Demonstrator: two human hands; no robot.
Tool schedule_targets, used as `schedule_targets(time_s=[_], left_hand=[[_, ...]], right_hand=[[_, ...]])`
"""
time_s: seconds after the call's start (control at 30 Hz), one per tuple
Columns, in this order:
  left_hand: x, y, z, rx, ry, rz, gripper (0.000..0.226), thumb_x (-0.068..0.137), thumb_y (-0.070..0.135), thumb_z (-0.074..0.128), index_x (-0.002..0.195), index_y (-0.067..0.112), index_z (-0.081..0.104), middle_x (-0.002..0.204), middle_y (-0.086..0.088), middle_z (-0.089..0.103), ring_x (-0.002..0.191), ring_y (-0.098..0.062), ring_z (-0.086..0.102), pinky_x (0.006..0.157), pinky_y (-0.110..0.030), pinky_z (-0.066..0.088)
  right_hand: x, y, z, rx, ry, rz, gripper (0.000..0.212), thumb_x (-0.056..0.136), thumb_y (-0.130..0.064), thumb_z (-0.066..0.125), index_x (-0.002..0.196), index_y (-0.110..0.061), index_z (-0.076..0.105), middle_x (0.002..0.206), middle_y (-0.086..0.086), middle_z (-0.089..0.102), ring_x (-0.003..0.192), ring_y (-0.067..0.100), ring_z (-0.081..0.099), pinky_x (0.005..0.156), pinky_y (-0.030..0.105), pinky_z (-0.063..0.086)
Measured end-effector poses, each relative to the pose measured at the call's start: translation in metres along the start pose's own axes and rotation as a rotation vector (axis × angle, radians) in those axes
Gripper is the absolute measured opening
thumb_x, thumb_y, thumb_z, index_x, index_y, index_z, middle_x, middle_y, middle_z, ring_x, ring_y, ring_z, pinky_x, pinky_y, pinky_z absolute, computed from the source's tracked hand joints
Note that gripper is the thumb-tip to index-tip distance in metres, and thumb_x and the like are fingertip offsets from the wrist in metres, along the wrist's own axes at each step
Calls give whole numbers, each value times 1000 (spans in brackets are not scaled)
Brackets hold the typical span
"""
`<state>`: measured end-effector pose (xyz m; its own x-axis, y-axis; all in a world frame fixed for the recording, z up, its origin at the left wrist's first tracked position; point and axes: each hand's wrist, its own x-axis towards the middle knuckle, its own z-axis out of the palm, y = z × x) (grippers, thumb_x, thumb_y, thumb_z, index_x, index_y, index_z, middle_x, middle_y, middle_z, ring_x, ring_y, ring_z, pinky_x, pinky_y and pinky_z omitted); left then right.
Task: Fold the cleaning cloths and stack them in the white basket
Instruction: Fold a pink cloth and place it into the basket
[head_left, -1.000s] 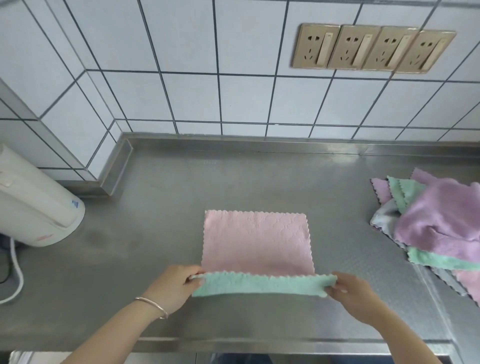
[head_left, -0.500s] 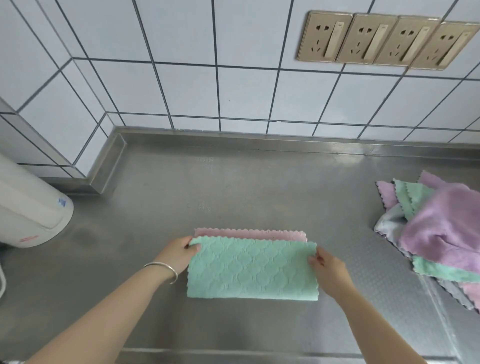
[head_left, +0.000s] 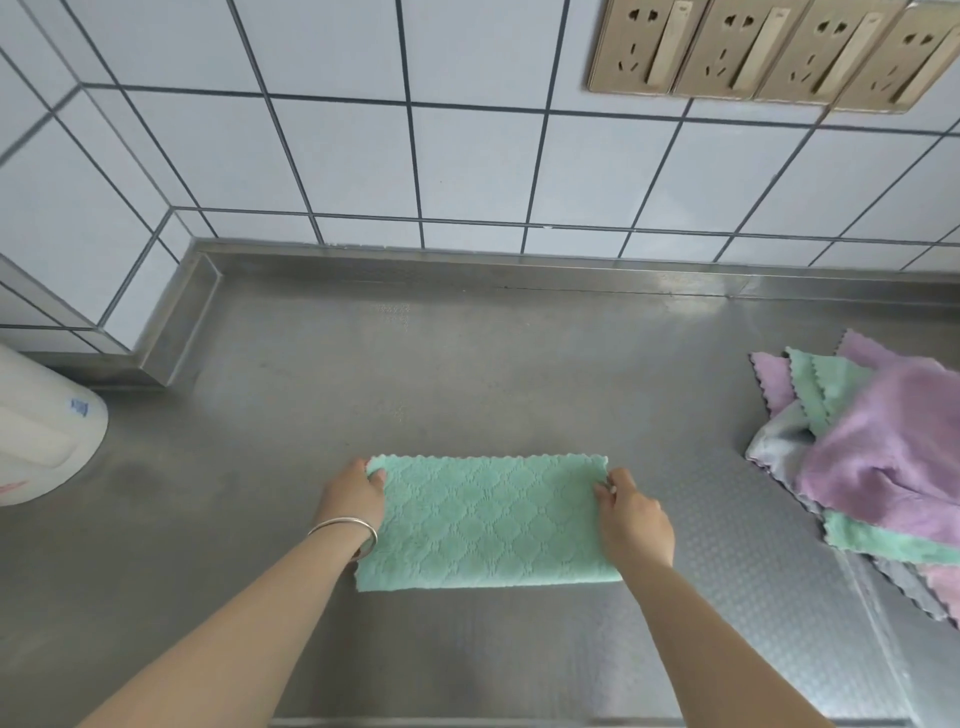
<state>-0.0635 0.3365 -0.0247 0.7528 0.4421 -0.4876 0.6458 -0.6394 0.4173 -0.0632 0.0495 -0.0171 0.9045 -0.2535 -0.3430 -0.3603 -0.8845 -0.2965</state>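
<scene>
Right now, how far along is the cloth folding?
Done: the green cloth lies folded in half on the steel counter, edges matched at the far side. In hand: the left hand and right hand pinch its far corners. Left: any further fold, the unfolded pile of cloths at the right, and stacking; no white basket is in view.

On the counter there are one folded green cloth held by two hands, left hand and right hand, one loose pile of cloths at the right, one white appliance at the left, and four wall sockets on the far wall.
</scene>
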Motion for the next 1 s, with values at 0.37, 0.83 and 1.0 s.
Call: schedule_targets(time_s=[0.37,0.83,1.0], left_hand=[[-31,-8,17,103,347,304,49,84,38,55,124,12,49,125,-12,51,114,-33,50,93,-44,42],[-69,-3,77,677,-84,675,71,81,73,2,144,41,14,157,4,11,142,-26,2,108,-57,4],[-71,9,69,735,-198,660,75,77,73,7,137,42,-26,146,9,-39,135,-25,-36,110,-58,-17]], right_hand=[[-12,4,-1,154,23,160,26,93,-43,44,95,-17,38,82,2,54,76,25,54,64,31,45],[-69,17,20,-32,-26,248,61,85,-60,45,122,-11,47,121,5,49,114,22,47,90,32,42],[-70,10,14,178,-132,306,23,80,-35,55,91,-17,63,102,6,60,90,23,56,68,27,43]])
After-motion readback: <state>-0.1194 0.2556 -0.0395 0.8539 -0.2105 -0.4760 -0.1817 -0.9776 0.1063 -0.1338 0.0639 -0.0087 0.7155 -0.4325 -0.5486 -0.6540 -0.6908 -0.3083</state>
